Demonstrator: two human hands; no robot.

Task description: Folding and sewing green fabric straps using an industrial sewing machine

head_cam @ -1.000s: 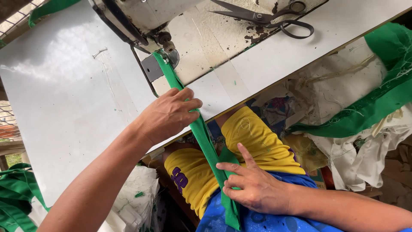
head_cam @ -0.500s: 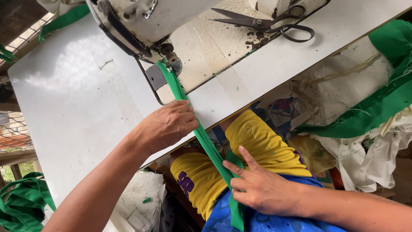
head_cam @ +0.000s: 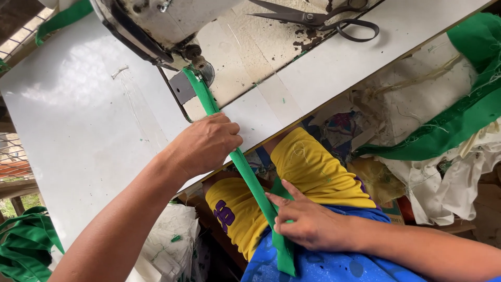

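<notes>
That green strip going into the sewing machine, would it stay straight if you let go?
Probably not. The green strip looks like thin folded cloth, straight only where the left hand and right hand stretch it. Its lower end droops, so it likely flops and weighs little.

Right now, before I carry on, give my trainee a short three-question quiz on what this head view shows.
1. True or false: the scissors lie on the sewing machine bed, apart from both hands.
2. Which hand presses the green strip at the table edge? A) left hand B) right hand
3. Fill in: the strip's upper end runs under the machine's ____.

Key: 1 true. 2 A; the right hand pinches the strip lower down, over the lap. 3 presser foot.
</notes>
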